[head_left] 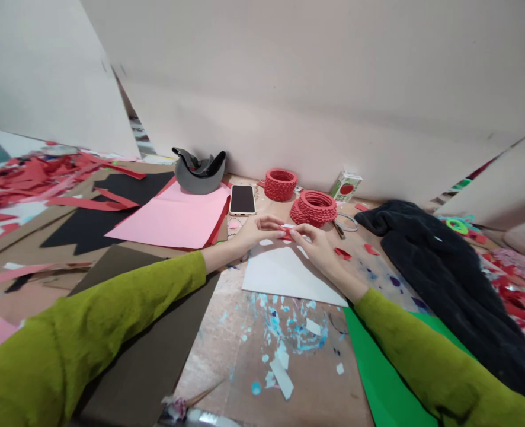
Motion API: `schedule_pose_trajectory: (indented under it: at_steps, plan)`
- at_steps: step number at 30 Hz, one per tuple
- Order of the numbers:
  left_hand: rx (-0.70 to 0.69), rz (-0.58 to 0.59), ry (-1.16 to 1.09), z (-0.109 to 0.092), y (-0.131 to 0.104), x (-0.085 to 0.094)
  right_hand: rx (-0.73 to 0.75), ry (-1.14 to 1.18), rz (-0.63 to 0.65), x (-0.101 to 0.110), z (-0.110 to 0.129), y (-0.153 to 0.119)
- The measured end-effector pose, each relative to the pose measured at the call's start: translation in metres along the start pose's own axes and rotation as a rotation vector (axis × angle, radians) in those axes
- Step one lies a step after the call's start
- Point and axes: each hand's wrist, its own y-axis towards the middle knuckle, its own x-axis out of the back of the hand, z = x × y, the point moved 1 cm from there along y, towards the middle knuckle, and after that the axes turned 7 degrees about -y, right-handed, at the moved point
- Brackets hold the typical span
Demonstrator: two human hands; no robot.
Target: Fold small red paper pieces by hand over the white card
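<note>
Above a white sheet (289,276), my left hand (258,232) and my right hand (312,242) meet fingertip to fingertip. Both pinch a small piece of red paper (286,233), partly hidden by the fingers. Just beyond them sit a rounded red object built of folded-looking pieces (313,207) and a similar red ring-shaped one (281,184). Right of my right hand lie small red paper pieces (342,254), a pencil-like stick (339,230) and a pale hoop (346,222).
Left of my hands are pink paper (178,216), a phone (242,200), a grey cap (199,173) and dark card (124,284). A small box (346,186) stands by the white wall. At right lie dark fabric (440,279) and green paper (382,367). White scraps (281,378) litter the paint-stained tabletop.
</note>
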Motion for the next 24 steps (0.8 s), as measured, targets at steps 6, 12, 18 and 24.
schedule_pose_trajectory:
  at_steps: [6,12,18,24]
  plan:
    - [0.001,-0.007,-0.003,0.0001,0.0000,-0.0005,0.019,-0.011,0.037,0.0017,0.0079,-0.0011]
    - [0.029,0.017,0.000,-0.0030,-0.0006,-0.0035,-0.006,-0.009,0.043,0.0019,0.0075,-0.0018]
    - [0.022,0.029,0.016,-0.0007,0.0007,-0.0020,-0.022,0.041,0.089,0.0007,0.0057,-0.0009]
    - [-0.009,0.010,0.014,-0.0007,-0.0001,-0.0002,0.041,-0.051,-0.048,0.0025,0.0084,-0.0018]
